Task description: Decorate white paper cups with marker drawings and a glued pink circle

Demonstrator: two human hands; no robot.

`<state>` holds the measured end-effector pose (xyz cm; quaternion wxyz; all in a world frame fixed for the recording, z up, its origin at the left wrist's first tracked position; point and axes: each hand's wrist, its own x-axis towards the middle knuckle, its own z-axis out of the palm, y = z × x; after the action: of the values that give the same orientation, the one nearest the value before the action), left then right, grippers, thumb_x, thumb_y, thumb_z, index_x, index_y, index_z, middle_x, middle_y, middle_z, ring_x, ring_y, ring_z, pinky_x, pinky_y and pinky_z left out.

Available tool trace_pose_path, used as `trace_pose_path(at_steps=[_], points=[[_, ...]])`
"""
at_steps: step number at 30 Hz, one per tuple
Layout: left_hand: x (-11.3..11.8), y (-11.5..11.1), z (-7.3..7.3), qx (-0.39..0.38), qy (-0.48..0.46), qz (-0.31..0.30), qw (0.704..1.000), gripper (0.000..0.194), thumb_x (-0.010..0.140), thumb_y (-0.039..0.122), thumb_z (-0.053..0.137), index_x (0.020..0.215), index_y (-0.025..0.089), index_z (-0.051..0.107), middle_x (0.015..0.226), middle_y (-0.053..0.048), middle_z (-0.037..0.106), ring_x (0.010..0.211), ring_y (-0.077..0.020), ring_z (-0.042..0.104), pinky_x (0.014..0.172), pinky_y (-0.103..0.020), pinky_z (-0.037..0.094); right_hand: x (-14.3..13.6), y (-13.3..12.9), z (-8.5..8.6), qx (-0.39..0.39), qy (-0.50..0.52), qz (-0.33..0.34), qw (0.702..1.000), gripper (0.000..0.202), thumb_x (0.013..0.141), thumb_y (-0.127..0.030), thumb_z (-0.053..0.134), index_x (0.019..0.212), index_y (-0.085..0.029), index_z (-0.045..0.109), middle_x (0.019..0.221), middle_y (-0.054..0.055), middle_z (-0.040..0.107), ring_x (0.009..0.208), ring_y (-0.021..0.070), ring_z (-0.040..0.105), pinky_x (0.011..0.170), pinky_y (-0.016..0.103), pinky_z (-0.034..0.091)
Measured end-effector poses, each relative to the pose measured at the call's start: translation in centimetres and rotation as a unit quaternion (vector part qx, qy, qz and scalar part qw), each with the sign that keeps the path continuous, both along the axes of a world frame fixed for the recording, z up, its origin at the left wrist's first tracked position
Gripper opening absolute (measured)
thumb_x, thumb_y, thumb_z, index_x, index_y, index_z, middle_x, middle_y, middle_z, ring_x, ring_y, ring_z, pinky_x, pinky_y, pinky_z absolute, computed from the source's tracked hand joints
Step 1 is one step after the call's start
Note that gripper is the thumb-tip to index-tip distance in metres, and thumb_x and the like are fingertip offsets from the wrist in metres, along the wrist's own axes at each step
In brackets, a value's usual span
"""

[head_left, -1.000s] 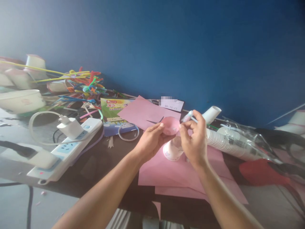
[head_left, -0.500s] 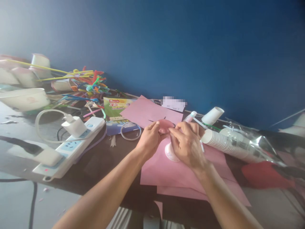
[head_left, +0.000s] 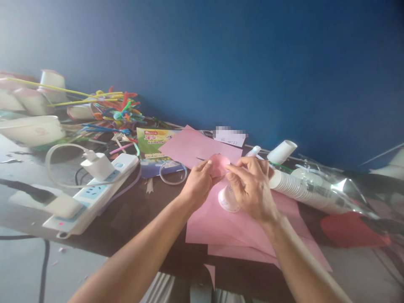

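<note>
Two hands, fingers nearly closed, pinch the pink paper piece [head_left: 219,165] between their fingertips.

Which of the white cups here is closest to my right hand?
The patterned cup over the pink sheets, partly hidden by your right hand. The lone tilted cup and the nested stack are plain white, farther right.

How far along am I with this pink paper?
The rounded pink piece already looks cut out. It's in your left hand, with your right hand's fingertips at its edge. Possibly left to use: the large pink sheets lying flat and the stacked white cups. I can't tell how much remains.
</note>
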<state>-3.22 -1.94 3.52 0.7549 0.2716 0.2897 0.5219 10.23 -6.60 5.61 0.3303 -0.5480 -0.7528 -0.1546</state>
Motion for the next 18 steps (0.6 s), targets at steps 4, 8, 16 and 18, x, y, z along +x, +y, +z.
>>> trace_pose_path(at_steps=[4, 8, 16, 18], points=[[0.1, 0.1, -0.2, -0.004, 0.006, 0.005, 1.000, 0.011, 0.083, 0.023, 0.060, 0.081, 0.013, 0.061, 0.061, 0.001, 0.054, 0.073, -0.0129, 0.058, 0.092, -0.041, 0.048, 0.0, 0.1, 0.0, 0.012, 0.033, 0.005, 0.999, 0.026, 0.091, -0.034, 0.048, 0.099, -0.025, 0.071, 0.093, 0.005, 0.058, 0.091, 0.0223, 0.050, 0.084, 0.044, 0.040], [-0.1, 0.2, -0.4, 0.045, -0.016, -0.018, 0.999, 0.015, 0.084, 0.025, 0.058, 0.079, 0.011, 0.061, 0.073, -0.004, 0.060, 0.077, -0.0141, 0.060, 0.091, -0.040, 0.049, 1.0, 0.4, 0.1, -0.012, 0.165, 0.037, 0.986, 0.030, 0.092, -0.034, 0.046, 0.116, -0.024, 0.061, 0.098, 0.005, 0.063, 0.095, 0.0217, 0.055, 0.088, 0.044, 0.043], [-0.7, -0.1, 0.4, 0.095, -0.021, -0.134, 0.986, 0.023, 0.087, 0.033, 0.054, 0.078, 0.012, 0.055, 0.059, -0.002, 0.055, 0.053, -0.0108, 0.056, 0.059, -0.025, 0.047, 2.5, 0.5, 0.4, -0.170, 0.387, 0.201, 0.883, 0.060, 0.087, -0.060, 0.044, 0.137, -0.028, 0.042, 0.139, 0.008, 0.048, 0.132, 0.0278, 0.040, 0.107, 0.051, 0.034], [-0.6, -0.4, 0.6, 0.104, -0.018, -0.162, 0.981, 0.026, 0.088, 0.034, 0.051, 0.078, 0.011, 0.055, 0.053, -0.001, 0.054, 0.049, -0.0106, 0.054, 0.056, -0.024, 0.045, 2.0, 0.1, 0.8, -0.205, 0.368, 0.234, 0.876, 0.071, 0.084, -0.065, 0.045, 0.143, -0.029, 0.033, 0.147, 0.007, 0.039, 0.138, 0.0283, 0.031, 0.111, 0.052, 0.029]])
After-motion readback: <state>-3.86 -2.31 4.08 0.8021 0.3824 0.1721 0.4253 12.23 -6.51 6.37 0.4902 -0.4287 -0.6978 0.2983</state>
